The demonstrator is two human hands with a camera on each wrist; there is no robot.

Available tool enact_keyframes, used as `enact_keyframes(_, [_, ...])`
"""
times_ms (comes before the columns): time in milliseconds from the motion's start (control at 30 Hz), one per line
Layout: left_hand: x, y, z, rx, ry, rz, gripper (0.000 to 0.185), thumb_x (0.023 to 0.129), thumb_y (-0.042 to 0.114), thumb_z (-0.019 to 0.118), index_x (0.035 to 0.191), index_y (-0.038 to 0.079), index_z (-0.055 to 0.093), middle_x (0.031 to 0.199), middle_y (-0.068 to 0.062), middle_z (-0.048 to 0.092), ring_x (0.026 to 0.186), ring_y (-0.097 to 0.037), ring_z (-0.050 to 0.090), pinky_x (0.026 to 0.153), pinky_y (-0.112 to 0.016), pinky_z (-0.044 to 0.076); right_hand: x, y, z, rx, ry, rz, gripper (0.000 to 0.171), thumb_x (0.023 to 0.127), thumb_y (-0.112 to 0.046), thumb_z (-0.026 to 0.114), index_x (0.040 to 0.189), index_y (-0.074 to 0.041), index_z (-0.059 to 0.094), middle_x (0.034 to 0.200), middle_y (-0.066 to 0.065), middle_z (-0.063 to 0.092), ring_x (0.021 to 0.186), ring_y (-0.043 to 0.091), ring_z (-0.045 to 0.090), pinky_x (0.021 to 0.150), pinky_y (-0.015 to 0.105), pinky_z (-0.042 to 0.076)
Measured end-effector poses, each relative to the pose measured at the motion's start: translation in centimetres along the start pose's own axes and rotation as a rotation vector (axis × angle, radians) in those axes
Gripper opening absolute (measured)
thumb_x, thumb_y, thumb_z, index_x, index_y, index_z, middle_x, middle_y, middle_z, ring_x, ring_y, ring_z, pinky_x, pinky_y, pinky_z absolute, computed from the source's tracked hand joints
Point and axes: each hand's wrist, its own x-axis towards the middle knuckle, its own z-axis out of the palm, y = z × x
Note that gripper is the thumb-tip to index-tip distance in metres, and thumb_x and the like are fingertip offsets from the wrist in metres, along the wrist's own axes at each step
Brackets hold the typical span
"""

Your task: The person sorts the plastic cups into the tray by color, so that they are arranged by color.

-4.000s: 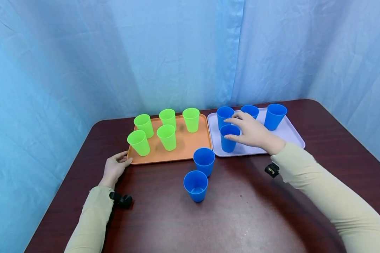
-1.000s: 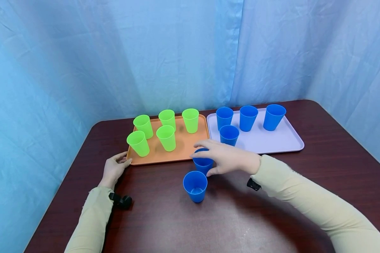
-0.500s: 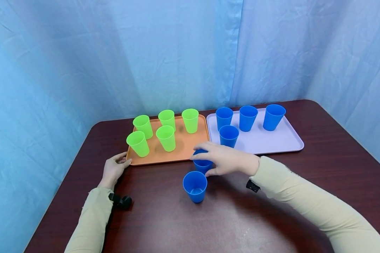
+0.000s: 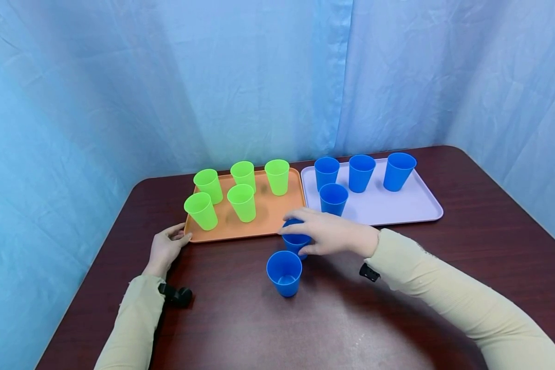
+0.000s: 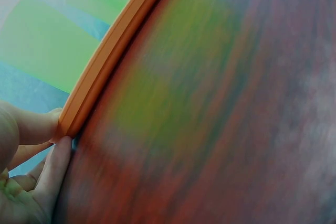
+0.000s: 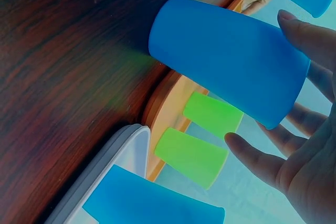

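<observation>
My right hand (image 4: 330,231) is around a blue cup (image 4: 296,242) that stands on the table just in front of the orange tray. The right wrist view has the thumb (image 6: 302,32) lying against this cup near its rim, with other fingers partly hidden behind it. A second blue cup (image 4: 285,277) stands directly in front, toward me. At the near left corner of the orange tray (image 4: 284,208), my left hand (image 4: 165,249) pinches the rim between thumb and fingers, as the left wrist view shows. Several upright green cups (image 4: 243,204) occupy that tray.
To the right, a lavender tray (image 4: 400,208) adjoins the orange one. It carries a back row of blue cups (image 4: 362,174) and one more blue cup (image 4: 333,200) before them. A light blue curtain (image 4: 259,77) hangs behind the dark wooden table (image 4: 231,318).
Four seconds ago my right hand was at the front blue cup on the lavender tray; it has since moved left and nearer, to a cup on the table. My left hand stays at the corner.
</observation>
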Motion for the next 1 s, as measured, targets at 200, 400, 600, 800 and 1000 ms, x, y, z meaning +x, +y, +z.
enact_keyframes(200, [0.0,0.1,0.0,0.003,0.001,-0.004,0.048,0.093,0.016,0.060,0.138,0.005,0.049,0.122,-0.017,0.055,0.113,-0.026,0.055,0.076,-0.017,0.043,0.0,0.1,0.1,-0.003,0.010,0.006,0.049,0.083,-0.019,0.073,0.128,-0.010,0.058,0.130,0.016,0.051,0.120,0.029,0.048,0.094,0.041,0.048])
enact_keyframes(400, [0.0,0.1,0.0,0.005,-0.002,-0.007,0.048,0.093,0.016,0.060,0.139,0.005,0.048,0.122,-0.017,0.054,0.113,-0.027,0.054,0.074,-0.015,0.042,-0.2,0.1,0.0,-0.004,0.017,-0.002,0.049,0.082,-0.020,0.074,0.127,-0.010,0.059,0.128,0.013,0.051,0.118,0.028,0.049,0.093,0.039,0.048])
enact_keyframes(600, [0.0,0.1,-0.1,0.011,-0.006,-0.008,0.049,0.094,0.016,0.059,0.140,0.005,0.047,0.124,-0.017,0.053,0.114,-0.027,0.053,0.080,-0.021,0.044,-0.5,0.2,-0.2,-0.009,0.034,-0.003,0.048,0.082,-0.020,0.075,0.126,-0.009,0.060,0.126,0.014,0.052,0.116,0.028,0.050,0.091,0.039,0.050])
enact_keyframes(800, [0.1,0.0,-0.1,0.016,-0.005,-0.001,0.049,0.093,0.016,0.060,0.140,0.005,0.047,0.123,-0.017,0.052,0.114,-0.026,0.053,0.079,-0.019,0.043,-0.9,0.4,-0.3,-0.004,0.066,-0.012,0.048,0.080,-0.017,0.076,0.125,-0.009,0.060,0.124,0.014,0.053,0.114,0.028,0.051,0.090,0.040,0.049])
enact_keyframes(1000, [0.1,-0.1,-0.1,0.016,-0.001,0.010,0.049,0.093,0.016,0.060,0.139,0.004,0.048,0.122,-0.017,0.053,0.113,-0.026,0.053,0.074,-0.014,0.042,-1.7,0.6,-0.5,-0.023,0.103,-0.020,0.048,0.080,-0.017,0.076,0.124,-0.009,0.060,0.124,0.015,0.053,0.114,0.029,0.050,0.091,0.043,0.048])
